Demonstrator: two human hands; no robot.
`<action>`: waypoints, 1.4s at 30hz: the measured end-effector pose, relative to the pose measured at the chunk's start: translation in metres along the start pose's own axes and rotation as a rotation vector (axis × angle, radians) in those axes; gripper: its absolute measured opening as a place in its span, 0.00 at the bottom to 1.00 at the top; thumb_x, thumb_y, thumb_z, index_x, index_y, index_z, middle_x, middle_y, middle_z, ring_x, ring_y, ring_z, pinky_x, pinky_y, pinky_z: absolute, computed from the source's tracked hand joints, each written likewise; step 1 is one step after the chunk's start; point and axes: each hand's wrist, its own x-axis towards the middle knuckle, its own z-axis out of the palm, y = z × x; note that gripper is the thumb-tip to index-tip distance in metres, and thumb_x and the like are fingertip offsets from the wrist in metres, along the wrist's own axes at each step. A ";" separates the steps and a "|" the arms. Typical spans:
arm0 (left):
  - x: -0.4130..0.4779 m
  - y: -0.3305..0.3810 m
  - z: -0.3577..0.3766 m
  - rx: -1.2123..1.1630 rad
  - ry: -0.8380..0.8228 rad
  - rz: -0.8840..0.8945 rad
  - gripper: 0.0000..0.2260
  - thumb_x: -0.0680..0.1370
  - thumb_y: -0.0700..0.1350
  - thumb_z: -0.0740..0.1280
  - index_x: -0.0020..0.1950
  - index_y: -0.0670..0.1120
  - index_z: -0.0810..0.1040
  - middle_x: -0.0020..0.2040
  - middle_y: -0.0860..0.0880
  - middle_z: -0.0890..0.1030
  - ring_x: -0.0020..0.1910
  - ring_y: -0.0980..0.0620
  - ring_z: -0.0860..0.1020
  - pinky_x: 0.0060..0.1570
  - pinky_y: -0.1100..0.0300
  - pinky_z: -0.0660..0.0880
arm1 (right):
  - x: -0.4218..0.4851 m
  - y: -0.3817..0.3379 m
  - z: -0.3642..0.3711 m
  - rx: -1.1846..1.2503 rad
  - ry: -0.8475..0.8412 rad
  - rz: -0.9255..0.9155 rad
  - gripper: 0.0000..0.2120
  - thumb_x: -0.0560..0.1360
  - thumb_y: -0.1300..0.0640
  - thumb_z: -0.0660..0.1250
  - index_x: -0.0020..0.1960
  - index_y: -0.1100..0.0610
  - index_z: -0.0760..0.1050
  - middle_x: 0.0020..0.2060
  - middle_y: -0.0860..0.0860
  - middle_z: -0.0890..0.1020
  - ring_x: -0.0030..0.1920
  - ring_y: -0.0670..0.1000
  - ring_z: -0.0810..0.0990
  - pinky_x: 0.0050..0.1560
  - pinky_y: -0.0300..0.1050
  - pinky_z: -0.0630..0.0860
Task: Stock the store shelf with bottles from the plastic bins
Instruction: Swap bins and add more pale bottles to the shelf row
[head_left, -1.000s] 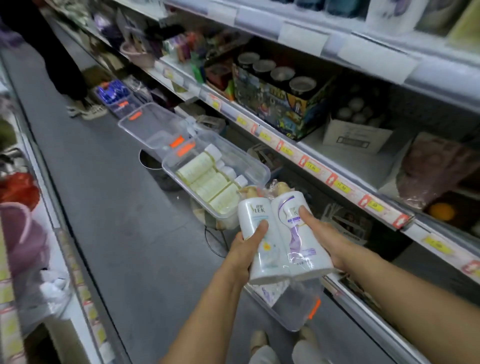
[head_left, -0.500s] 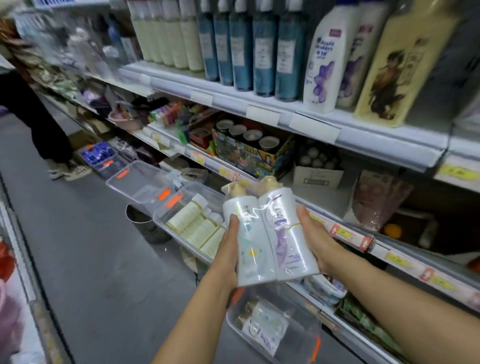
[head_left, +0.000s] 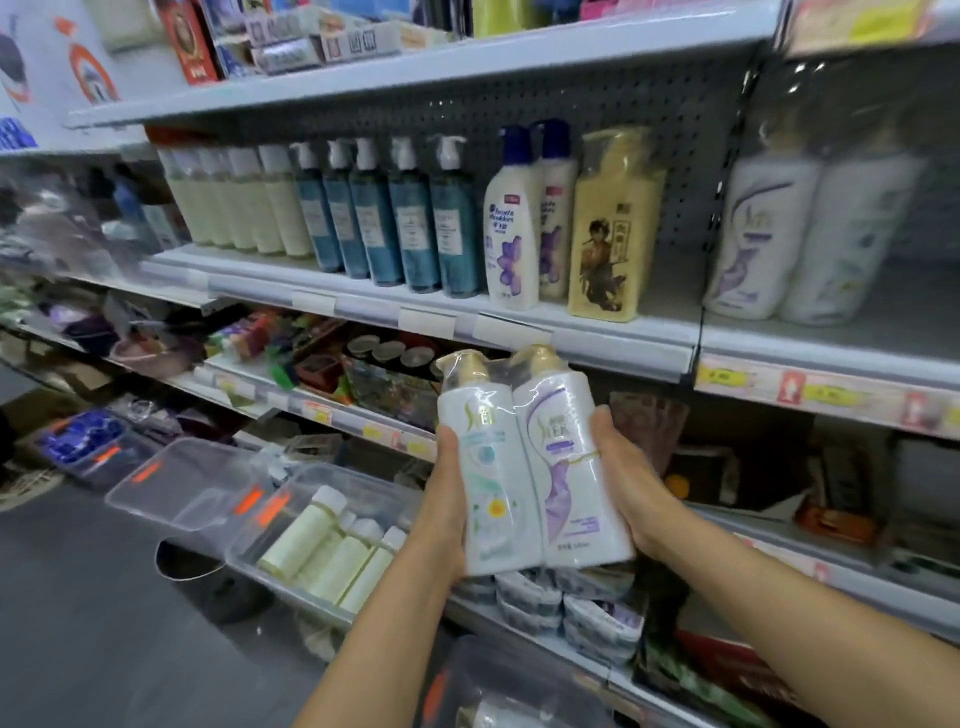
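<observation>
Gripping a plastic-wrapped twin pack of white bottles (head_left: 530, 467) upright below the grey shelf (head_left: 597, 332), left hand (head_left: 441, 499) and right hand (head_left: 631, 483) clasp its sides, fingers apparently curled behind.

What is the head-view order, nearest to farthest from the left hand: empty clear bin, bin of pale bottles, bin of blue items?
1. bin of pale bottles, just beside the left hand.
2. empty clear bin, further left.
3. bin of blue items, far down the aisle.

The shelf (head_left: 670, 332) has bare room between the yellow bottle (head_left: 613, 228) and the wrapped white bottles (head_left: 810, 234).
</observation>
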 end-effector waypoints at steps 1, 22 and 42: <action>-0.001 0.001 0.005 0.009 -0.023 0.005 0.32 0.78 0.71 0.50 0.62 0.49 0.80 0.53 0.42 0.86 0.50 0.42 0.85 0.49 0.46 0.80 | -0.002 -0.002 -0.006 -0.006 0.034 0.003 0.25 0.80 0.35 0.53 0.52 0.52 0.79 0.40 0.53 0.85 0.39 0.53 0.85 0.36 0.41 0.79; -0.029 -0.009 0.170 0.171 -0.339 0.066 0.29 0.79 0.69 0.54 0.59 0.47 0.80 0.44 0.44 0.87 0.39 0.46 0.86 0.33 0.54 0.81 | -0.067 -0.049 -0.162 0.110 0.168 -0.228 0.25 0.69 0.36 0.69 0.57 0.52 0.78 0.49 0.54 0.86 0.49 0.58 0.86 0.54 0.62 0.81; -0.014 0.001 0.380 0.218 -0.545 0.346 0.18 0.74 0.52 0.73 0.59 0.43 0.80 0.51 0.40 0.86 0.51 0.41 0.85 0.49 0.45 0.82 | -0.052 -0.135 -0.338 0.086 0.395 -0.480 0.23 0.67 0.44 0.77 0.54 0.58 0.76 0.47 0.57 0.86 0.45 0.58 0.86 0.48 0.58 0.83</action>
